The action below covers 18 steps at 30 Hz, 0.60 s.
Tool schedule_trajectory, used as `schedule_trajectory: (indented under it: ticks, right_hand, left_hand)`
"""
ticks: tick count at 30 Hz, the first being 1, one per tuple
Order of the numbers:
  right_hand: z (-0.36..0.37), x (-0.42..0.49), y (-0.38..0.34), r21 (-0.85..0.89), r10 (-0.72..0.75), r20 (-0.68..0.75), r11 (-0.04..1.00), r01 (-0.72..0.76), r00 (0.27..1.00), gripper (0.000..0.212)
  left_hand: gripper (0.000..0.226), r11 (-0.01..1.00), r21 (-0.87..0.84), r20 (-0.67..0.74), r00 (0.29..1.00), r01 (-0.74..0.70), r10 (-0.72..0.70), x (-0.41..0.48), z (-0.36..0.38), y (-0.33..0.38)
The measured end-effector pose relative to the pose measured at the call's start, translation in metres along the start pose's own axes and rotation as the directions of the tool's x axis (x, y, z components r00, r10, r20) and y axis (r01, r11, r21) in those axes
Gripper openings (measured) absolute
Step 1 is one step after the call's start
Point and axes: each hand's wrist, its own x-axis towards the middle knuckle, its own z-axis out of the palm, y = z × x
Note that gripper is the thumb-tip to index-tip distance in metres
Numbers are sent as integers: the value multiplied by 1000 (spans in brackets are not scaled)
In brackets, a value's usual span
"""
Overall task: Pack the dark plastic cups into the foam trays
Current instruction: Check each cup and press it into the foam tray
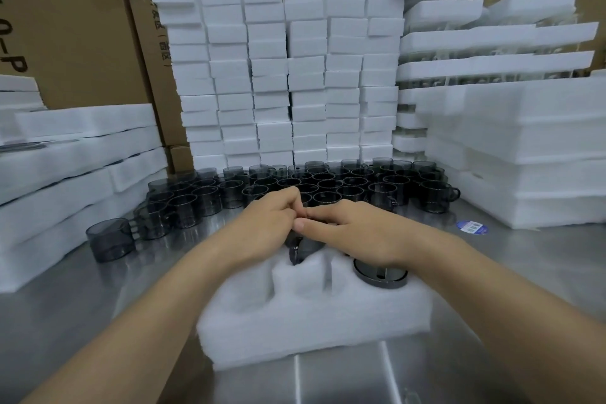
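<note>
A white foam tray point(314, 318) with round pockets lies on the steel table in front of me. One dark cup point(380, 274) sits in its right pocket. A second dark cup point(300, 248) stands partly in the far middle pocket, under my fingers. My left hand point(272, 216) and my right hand point(354, 233) meet above it, fingers curled together on its top; the cup's rim is mostly hidden. Several loose dark cups point(328, 187) stand in rows behind the hands. The near pockets of the tray hold nothing.
A lone cup point(111, 238) stands at the left. Stacks of foam blocks point(278, 75) rise at the back, with foam tray piles at the left point(65, 174) and right point(524, 147). Cardboard boxes point(65, 26) stand behind. A blue sticker point(472, 227) lies on the table.
</note>
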Motion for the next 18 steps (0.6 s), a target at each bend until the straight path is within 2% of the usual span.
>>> schedule_trajectory:
  ticks: [5,15,18]
  right_hand:
    - [-1,0,2,72,-15,-33,997,18,999,47]
    - [1,4,9,189,-38,-145,980,65,989,40]
    - [-1,4,10,204,-56,-125,976,81,991,37]
  left_hand:
    - [31,966,240,-53,994,101,-90,-3,-6,-5]
    - [43,963,209,-94,984,168,-151,-3,-5,-4]
    - [44,964,206,-90,984,167,-151,-4,-4,-4]
